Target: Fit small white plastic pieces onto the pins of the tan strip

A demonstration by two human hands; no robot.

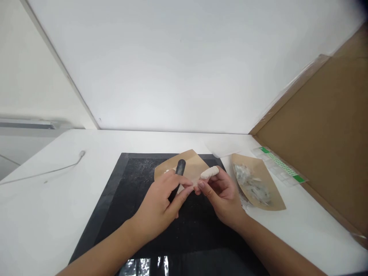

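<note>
My left hand (pixel 159 201) is closed around a tool with a round black handle (pixel 180 167); the tool's working end is hidden. Its thumb and index finger also pinch together close to the fingertips of my right hand. A white finger cot (pixel 209 172) covers one finger of my right hand (pixel 227 199), whose thumb and fingers are pressed together. Whatever lies between the fingertips is too small to make out. Beneath both hands is a black mat (pixel 129 207), and just behind them lies a brown sheet of paper (pixel 191 159) bearing small white bits.
To the right, another brown paper (pixel 276 195) carries a heap of clear plastic scraps (pixel 253 184). Beside it lies a clear plastic strip with green print (pixel 283 166). Cardboard (pixel 322 145) stands along the right edge. A thin cable (pixel 61 168) runs across the white table (pixel 37 214) at left.
</note>
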